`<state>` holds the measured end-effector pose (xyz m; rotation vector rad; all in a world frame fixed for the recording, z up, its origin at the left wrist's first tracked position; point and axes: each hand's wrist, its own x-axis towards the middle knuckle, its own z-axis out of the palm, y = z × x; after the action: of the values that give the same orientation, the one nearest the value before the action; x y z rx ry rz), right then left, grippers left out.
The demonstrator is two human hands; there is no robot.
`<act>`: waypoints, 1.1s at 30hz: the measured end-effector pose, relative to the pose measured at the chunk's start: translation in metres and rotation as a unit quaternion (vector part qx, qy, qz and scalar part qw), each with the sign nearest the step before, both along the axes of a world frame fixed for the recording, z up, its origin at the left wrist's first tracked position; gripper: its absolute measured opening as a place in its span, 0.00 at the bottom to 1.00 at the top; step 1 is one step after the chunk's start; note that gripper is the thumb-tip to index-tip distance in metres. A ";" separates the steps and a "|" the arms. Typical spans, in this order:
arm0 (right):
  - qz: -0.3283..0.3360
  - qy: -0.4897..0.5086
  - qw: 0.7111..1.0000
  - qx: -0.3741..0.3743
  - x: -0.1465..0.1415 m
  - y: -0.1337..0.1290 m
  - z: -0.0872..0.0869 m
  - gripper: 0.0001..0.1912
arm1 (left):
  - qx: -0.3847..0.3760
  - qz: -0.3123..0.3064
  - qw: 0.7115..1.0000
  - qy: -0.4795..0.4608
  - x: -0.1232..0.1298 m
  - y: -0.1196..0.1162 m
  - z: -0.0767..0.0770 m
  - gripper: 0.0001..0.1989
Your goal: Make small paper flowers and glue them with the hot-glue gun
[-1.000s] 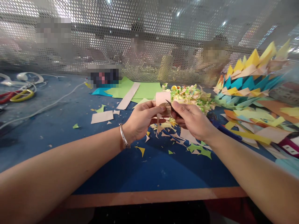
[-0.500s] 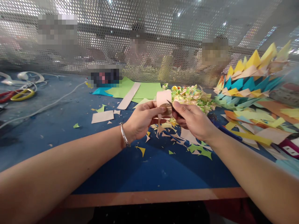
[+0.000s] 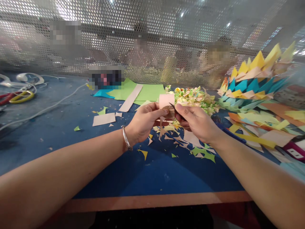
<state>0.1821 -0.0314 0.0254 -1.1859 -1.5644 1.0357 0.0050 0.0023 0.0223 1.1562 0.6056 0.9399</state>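
My left hand [image 3: 147, 120] pinches a pale pink piece of paper [image 3: 166, 100] between thumb and fingers, with a narrow cut strip hanging below. Close on its right, my right hand [image 3: 195, 120] is closed around small dark scissors [image 3: 175, 110]; their tip touches or overlaps the paper's right side. The scissors' handles are mostly hidden in the fingers. Under and around both hands lie paper scraps in pink, yellow and green. Right behind the hands is a heap of small cut paper pieces [image 3: 195, 98].
Green sheets [image 3: 150, 92] and a pink strip [image 3: 131, 98] lie behind my left hand. Folded paper points [image 3: 254, 86] are stacked at the right, near loose strips [image 3: 264, 135]. Yellow-handled scissors [image 3: 22, 97] and a white cable lie left. A perforated metal screen [image 3: 157, 41] stands behind.
The view has shifted very slightly. The scissors' tip has moved a little to the left over the paper; both hands keep their hold.
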 end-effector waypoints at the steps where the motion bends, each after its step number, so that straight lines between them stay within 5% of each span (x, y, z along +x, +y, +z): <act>1: 0.001 -0.003 1.000 0.001 0.000 0.000 0.000 0.28 | 0.007 0.004 1.000 0.003 0.000 0.000 0.000 0.04; 23: 0.024 -0.070 0.996 0.042 0.003 0.000 0.001 0.29 | 0.120 0.056 0.991 0.035 -0.001 0.004 -0.002 0.08; 33: 0.016 -0.072 0.996 0.047 0.003 0.001 0.000 0.29 | 0.107 0.055 0.992 0.037 0.000 0.004 0.000 0.09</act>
<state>0.1850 -0.0308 0.0258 -1.1948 -1.7300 0.9041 0.0045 0.0062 0.0220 1.3641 0.6453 1.0792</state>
